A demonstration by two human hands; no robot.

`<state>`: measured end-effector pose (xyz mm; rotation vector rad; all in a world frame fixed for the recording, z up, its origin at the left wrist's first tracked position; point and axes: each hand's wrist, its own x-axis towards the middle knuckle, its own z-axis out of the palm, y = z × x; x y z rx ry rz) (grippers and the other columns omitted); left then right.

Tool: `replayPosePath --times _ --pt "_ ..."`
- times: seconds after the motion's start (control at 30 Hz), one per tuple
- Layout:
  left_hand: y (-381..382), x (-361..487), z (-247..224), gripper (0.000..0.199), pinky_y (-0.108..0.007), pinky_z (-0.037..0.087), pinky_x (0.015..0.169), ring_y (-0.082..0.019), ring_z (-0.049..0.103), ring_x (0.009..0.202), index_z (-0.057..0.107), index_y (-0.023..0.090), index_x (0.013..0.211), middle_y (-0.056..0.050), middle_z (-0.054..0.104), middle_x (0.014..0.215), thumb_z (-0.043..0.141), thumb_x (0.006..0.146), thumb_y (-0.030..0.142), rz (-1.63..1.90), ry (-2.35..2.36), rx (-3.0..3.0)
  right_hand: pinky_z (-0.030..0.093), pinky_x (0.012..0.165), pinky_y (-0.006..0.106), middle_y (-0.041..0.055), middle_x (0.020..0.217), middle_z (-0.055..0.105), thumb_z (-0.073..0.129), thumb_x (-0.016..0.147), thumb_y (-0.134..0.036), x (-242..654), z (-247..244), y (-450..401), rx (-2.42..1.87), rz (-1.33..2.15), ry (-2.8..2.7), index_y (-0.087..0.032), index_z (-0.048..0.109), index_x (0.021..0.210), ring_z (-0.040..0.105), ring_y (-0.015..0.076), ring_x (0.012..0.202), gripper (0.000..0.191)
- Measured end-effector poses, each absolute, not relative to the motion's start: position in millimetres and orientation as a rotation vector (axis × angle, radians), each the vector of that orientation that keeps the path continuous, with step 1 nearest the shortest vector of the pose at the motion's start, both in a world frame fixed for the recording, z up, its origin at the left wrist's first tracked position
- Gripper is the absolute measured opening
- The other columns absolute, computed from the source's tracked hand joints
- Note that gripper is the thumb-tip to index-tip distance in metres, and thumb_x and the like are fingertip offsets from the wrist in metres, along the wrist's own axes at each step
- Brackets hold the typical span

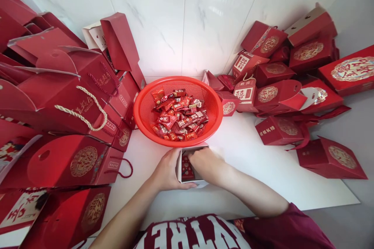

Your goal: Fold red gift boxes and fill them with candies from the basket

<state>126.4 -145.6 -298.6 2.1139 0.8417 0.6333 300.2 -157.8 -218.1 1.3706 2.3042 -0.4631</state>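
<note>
My left hand [168, 169] is closed around the left side of a small open box with white edges [201, 183], its thumb and fingers along the walls. Into the top of this box dips my right hand [209, 165]; its fingertips are hidden inside, so what they grip cannot be seen. A red patterned item [187, 166] shows in the box beside those fingers. Just beyond both hands sits a red plastic colander basket [178, 142] with many small red wrapped candies [179, 114] in it.
Red gift boxes with rope handles [84, 163] are stacked along the left. More red boxes with gold emblems [280, 95] pile up on the right, one lying near the white table's [248, 140] right edge. A white tiled wall [163, 19] stands behind.
</note>
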Motion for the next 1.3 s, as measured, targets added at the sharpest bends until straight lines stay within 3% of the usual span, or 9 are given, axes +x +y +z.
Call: replayPosePath --times 0.17,0.43,0.67,0.9,1.07,1.3 --pt "-145 126 -301 0.1 -0.048 0.05 0.1 -0.034 0.062 0.115 0.039 0.023 0.134 -0.013 0.06 0.128 0.089 0.053 0.054 0.619 0.845 2.097 0.055 0.073 0.033 0.0191 0.103 0.073 0.055 0.089 -0.006 304 -216 -163 1.449 -0.415 2.412 -0.009 0.062 0.116 0.074 0.0275 0.09 0.028" --pt "-144 126 -300 0.101 -0.048 0.051 0.1 -0.034 0.062 0.115 0.038 0.022 0.134 -0.013 0.059 0.128 0.088 0.055 0.058 0.593 0.831 2.067 0.054 0.07 0.03 0.0162 0.097 0.073 0.048 0.094 -0.005 310 -196 -166 1.484 -0.4 2.421 -0.012 0.068 0.1 0.073 0.0261 0.089 0.022" --pt "-144 127 -295 0.102 -0.047 0.051 0.1 -0.033 0.061 0.116 0.034 0.022 0.136 -0.013 0.058 0.13 0.087 0.057 0.058 0.564 0.82 2.077 0.053 0.074 0.032 0.0148 0.096 0.074 0.05 0.088 -0.001 316 -221 -159 1.332 -0.545 2.485 -0.01 0.07 0.094 0.073 0.0279 0.089 0.022" --pt "-143 128 -295 0.101 -0.049 0.051 0.099 -0.034 0.061 0.115 0.035 0.022 0.135 -0.014 0.059 0.127 0.087 0.057 0.058 0.566 0.827 2.083 0.051 0.081 0.035 0.0174 0.11 0.072 0.053 0.091 -0.009 314 -240 -155 1.315 -0.551 2.565 -0.009 0.063 0.121 0.072 0.0287 0.097 0.032" --pt "-143 127 -296 0.101 -0.048 0.05 0.101 -0.034 0.059 0.119 0.033 0.024 0.137 -0.013 0.057 0.132 0.087 0.058 0.056 0.564 0.819 2.063 0.049 0.07 0.032 0.0134 0.099 0.074 0.055 0.089 -0.01 321 -241 -152 1.225 -0.559 2.61 -0.013 0.068 0.1 0.073 0.0275 0.087 0.018" --pt "-142 126 -298 0.102 -0.047 0.049 0.101 -0.033 0.06 0.118 0.034 0.023 0.138 -0.012 0.057 0.131 0.087 0.057 0.057 0.58 0.813 2.073 0.042 0.057 0.028 0.0118 0.092 0.074 0.055 0.093 -0.018 329 -220 -152 1.358 -0.593 2.62 -0.013 0.065 0.107 0.071 0.0242 0.077 0.018"
